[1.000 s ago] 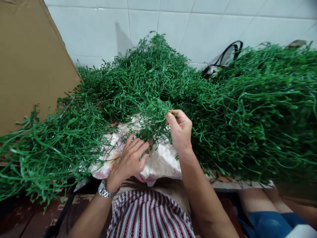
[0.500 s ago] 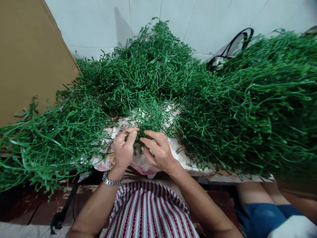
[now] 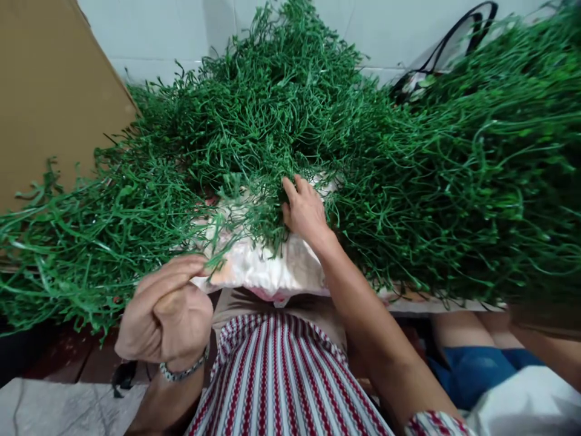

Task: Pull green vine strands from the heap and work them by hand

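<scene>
My left hand (image 3: 170, 306), with a metal bracelet at the wrist, is raised at the lower left. Its thumb and fingers pinch a few green plastic-looking sprigs (image 3: 218, 257) that point up and to the right. Farther forward, my right hand (image 3: 305, 209) reaches into a small loose clump of the same sprigs (image 3: 270, 221). The fingers of that hand are apart and touch the stems, with the tips partly among them. Under the clump lies a pale, wrinkled cloth (image 3: 258, 266) with pinkish patches.
A tall heap of green sprigs (image 3: 281, 103) stands against the tiled wall (image 3: 154, 36). More sprigs spread left (image 3: 91, 248) and right (image 3: 454, 200). A cardboard panel (image 3: 49, 103) rises at the left. A bag's black strap (image 3: 454, 36) shows behind. Another person's blue-clad legs (image 3: 481, 369) are at the right.
My hands have moved apart. The left came back and down to the left with a few sprigs, while the right went forward to the clump. The view has tilted slightly downward.
</scene>
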Action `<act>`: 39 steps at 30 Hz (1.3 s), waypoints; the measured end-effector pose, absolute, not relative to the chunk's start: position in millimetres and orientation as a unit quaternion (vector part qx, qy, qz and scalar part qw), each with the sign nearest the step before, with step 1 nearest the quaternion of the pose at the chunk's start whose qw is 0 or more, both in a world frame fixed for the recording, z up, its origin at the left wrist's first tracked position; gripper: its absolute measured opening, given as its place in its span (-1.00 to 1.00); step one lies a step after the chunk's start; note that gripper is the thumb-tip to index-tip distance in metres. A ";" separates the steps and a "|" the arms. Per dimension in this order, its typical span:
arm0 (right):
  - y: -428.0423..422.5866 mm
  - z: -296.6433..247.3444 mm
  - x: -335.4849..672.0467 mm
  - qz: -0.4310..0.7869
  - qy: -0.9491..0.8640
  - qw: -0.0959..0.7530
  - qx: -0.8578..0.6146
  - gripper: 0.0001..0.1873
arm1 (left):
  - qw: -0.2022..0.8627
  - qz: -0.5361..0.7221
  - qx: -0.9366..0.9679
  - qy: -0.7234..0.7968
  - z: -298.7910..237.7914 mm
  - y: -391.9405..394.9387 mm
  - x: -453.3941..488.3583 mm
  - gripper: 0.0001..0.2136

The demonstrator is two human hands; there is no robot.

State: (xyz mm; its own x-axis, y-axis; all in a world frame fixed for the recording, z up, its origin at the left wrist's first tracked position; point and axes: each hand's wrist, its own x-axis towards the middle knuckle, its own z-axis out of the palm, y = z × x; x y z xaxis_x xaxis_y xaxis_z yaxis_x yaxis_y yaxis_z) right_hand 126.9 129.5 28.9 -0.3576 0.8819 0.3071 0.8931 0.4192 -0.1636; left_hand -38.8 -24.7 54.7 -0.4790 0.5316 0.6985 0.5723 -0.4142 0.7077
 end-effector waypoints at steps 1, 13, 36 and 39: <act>133.4 28.4 125.0 -0.023 -0.825 0.170 -0.538 -0.43 | 0.020 -0.688 -0.503 -0.523 55.7 -25.3 -39.2 -0.79; 126.9 29.0 125.7 -0.007 -0.838 0.194 -0.510 -0.45 | 0.078 -0.416 -0.682 -0.596 46.7 21.8 -24.1 -0.67; 113.3 28.5 142.9 0.041 -0.849 0.216 -0.480 -0.51 | 0.272 -0.560 -0.594 -0.509 66.4 -4.3 -51.2 -0.92; 117.4 25.5 144.6 0.047 -0.846 0.219 -0.485 -0.51 | 0.280 -0.572 -0.589 -0.497 64.3 -15.9 -57.1 -0.89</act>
